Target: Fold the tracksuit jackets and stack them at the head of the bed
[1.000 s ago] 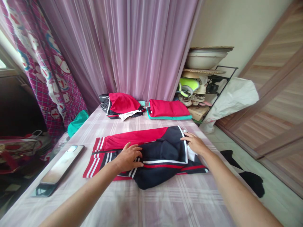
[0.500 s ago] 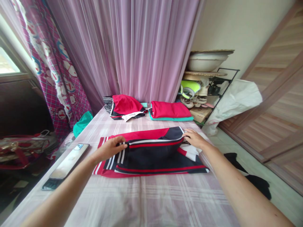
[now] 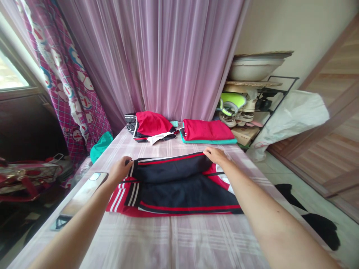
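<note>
Now | left hand [image 3: 120,170], right hand [image 3: 215,155] grip striped garment [image 3: 179,183] | no legible writing

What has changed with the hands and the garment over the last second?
Both hands took the garment's near edge and carried it away from the person, folding it over. The left hand and right hand now hold it at the far side. The phone and the clothes piles stayed put.
</note>
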